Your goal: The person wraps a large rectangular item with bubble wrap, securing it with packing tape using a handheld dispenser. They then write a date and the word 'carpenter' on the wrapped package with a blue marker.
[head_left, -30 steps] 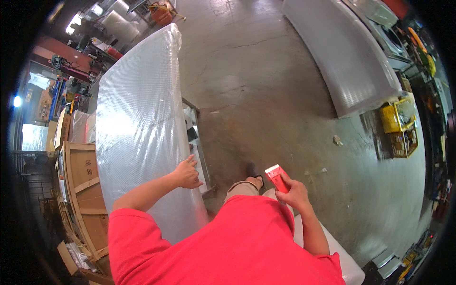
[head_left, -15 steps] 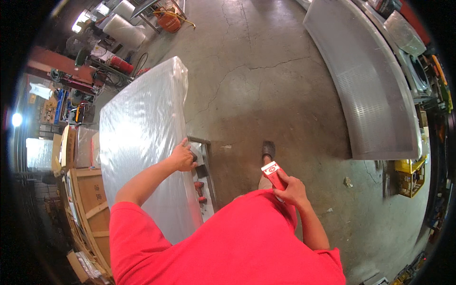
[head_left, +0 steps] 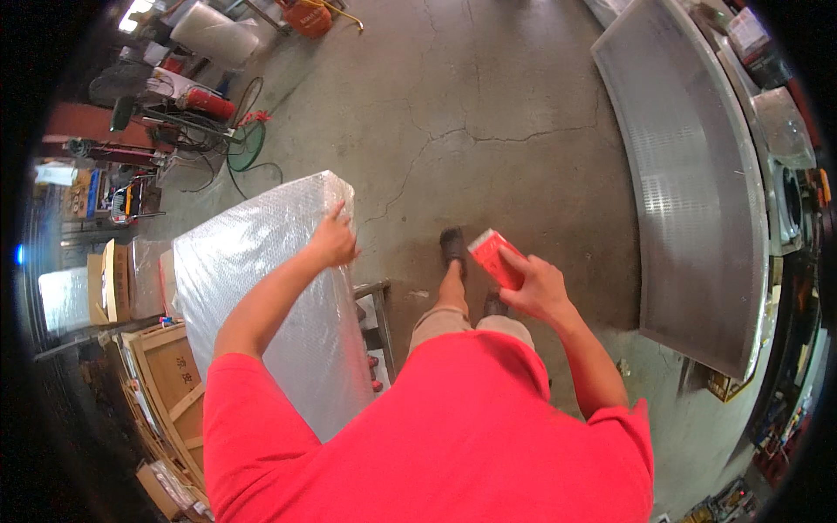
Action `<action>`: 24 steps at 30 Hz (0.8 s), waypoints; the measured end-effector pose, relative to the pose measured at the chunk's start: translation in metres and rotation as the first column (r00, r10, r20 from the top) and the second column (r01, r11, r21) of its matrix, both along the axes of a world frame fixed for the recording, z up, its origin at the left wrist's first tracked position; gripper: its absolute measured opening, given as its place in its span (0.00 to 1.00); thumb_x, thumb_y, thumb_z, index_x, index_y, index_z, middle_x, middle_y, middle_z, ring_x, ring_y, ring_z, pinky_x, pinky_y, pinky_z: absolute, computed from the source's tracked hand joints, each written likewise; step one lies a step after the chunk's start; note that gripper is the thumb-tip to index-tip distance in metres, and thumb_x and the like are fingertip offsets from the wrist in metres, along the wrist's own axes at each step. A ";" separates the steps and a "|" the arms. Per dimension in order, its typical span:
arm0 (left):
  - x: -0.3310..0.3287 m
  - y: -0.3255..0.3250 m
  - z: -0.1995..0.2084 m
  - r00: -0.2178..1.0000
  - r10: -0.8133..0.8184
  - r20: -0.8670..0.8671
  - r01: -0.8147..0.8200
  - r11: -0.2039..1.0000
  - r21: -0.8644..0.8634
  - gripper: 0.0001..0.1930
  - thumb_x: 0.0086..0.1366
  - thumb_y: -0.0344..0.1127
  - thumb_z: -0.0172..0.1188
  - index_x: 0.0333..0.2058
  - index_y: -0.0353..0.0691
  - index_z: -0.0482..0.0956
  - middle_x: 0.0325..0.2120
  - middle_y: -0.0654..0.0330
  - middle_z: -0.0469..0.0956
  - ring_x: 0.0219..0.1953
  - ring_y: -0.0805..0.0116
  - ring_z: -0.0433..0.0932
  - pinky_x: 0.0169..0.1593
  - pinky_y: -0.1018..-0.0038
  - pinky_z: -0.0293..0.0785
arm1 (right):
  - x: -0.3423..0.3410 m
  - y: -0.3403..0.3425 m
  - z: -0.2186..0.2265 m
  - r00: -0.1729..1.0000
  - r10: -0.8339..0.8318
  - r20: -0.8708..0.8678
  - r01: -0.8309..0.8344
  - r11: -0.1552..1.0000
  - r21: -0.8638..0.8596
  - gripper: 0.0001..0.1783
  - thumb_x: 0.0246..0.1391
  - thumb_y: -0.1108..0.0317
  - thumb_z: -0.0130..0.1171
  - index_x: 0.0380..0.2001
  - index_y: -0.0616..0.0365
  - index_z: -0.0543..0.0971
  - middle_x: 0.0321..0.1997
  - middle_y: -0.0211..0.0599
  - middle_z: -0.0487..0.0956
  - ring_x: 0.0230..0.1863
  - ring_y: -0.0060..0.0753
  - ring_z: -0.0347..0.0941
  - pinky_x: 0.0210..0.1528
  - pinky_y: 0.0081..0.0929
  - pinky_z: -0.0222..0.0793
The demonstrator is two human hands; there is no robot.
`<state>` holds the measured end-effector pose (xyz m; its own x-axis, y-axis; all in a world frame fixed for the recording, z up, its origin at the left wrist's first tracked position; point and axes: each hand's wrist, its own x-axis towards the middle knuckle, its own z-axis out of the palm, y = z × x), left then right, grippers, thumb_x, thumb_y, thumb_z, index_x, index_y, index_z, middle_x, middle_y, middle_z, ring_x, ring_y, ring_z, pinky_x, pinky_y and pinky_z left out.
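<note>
"What's around you?"

"Cracked grey concrete floor (head_left: 488,187), a perforated metal panel (head_left: 697,192) at two o'clock; at ten, a bubble-wrapped slab (head_left: 253,279) stands between me and a wooden crate (head_left: 161,349) at nine, with a metal frame (head_left: 382,322) just beside it"

"And your hands?"

"My left hand (head_left: 333,241) lies open on the slab's edge; my right hand (head_left: 539,289) grips a red, pale-tipped tool (head_left: 495,260) at one o'clock"

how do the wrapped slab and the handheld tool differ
The wrapped slab is silvery; the handheld tool is red with a pale end. The slab is far larger than the tool. The right hand grips the tool, while the left hand lies over the slab near its far corner. Shared: each has a hand at it.
</note>
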<state>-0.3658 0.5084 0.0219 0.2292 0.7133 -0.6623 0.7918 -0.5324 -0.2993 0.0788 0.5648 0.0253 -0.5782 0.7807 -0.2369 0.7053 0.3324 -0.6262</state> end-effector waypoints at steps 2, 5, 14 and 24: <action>-0.016 0.042 0.012 0.980 0.096 0.175 -0.112 0.991 0.080 0.27 0.67 0.60 0.51 0.33 0.42 0.88 0.35 0.57 0.86 0.53 0.56 0.78 0.73 0.47 0.46 | -0.036 0.026 -0.003 0.996 -0.026 -0.091 0.029 0.999 0.028 0.43 0.38 0.55 0.68 0.64 0.36 0.73 0.32 0.46 0.77 0.35 0.52 0.79 0.39 0.45 0.75; -0.019 0.078 0.029 0.520 0.551 0.652 -0.674 0.734 -0.083 0.28 0.69 0.61 0.51 0.38 0.41 0.87 0.38 0.58 0.85 0.51 0.58 0.79 0.66 0.51 0.61 | -0.097 0.038 -0.001 0.928 -0.094 -0.360 0.058 0.992 -0.109 0.47 0.37 0.59 0.71 0.67 0.38 0.71 0.32 0.43 0.76 0.33 0.47 0.78 0.38 0.39 0.75; 0.007 0.068 0.000 -0.862 0.500 -0.081 -0.069 -0.274 -0.959 0.19 0.69 0.54 0.60 0.43 0.43 0.79 0.35 0.66 0.81 0.32 0.67 0.82 0.40 0.69 0.80 | -0.187 0.065 0.011 0.891 0.045 -0.452 -0.101 0.990 -0.100 0.46 0.36 0.59 0.72 0.65 0.40 0.73 0.40 0.47 0.78 0.33 0.49 0.80 0.37 0.40 0.78; -0.043 0.097 -0.005 -0.850 0.524 -0.060 -0.060 -0.210 -0.976 0.17 0.71 0.51 0.59 0.40 0.41 0.79 0.36 0.64 0.83 0.38 0.70 0.83 0.45 0.64 0.83 | -0.230 0.105 -0.004 0.912 0.186 -0.367 -0.213 0.976 -0.035 0.47 0.34 0.57 0.72 0.66 0.36 0.73 0.34 0.43 0.74 0.28 0.48 0.77 0.32 0.41 0.76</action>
